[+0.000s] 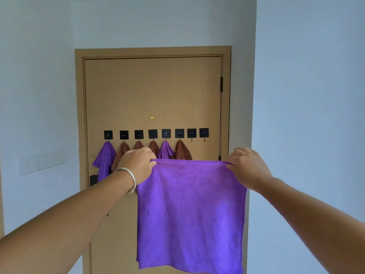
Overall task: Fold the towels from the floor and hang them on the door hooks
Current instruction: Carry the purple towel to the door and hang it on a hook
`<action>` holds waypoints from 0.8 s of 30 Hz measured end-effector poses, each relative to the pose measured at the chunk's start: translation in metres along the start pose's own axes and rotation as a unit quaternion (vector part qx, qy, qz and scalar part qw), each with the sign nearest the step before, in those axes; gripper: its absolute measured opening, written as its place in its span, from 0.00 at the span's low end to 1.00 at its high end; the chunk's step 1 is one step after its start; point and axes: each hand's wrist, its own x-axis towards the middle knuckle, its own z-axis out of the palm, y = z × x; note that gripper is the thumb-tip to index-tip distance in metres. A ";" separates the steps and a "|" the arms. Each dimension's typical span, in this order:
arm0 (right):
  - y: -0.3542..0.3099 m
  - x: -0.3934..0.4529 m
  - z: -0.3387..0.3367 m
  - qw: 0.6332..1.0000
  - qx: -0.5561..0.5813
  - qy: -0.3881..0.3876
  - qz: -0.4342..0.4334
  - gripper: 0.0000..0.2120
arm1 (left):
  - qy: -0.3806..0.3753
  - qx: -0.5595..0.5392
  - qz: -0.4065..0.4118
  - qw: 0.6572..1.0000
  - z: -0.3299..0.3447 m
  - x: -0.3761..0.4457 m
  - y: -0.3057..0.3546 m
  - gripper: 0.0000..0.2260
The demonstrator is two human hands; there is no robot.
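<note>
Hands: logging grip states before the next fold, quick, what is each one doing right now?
Left hand: closed, pinching the upper left corner of the purple towel.
Right hand: closed, pinching the same towel's upper right corner.

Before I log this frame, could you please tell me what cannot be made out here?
- Head view: lower parts of the middle brown towels, behind the left hand.
- Bottom edge of the held purple towel, cut off by the frame.
- Door handle, mostly behind the forearm.
- Floor: out of frame.
</note>
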 end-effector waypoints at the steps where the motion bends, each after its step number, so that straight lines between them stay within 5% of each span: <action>1: 0.002 0.009 0.012 1.000 -0.003 -0.002 0.002 0.14 | 0.002 -0.004 0.004 1.000 0.011 0.011 -0.006 0.10; 24: 0.080 0.237 0.250 0.987 -0.115 -0.029 0.107 0.13 | 0.012 -0.077 0.043 0.996 0.254 0.276 -0.089 0.08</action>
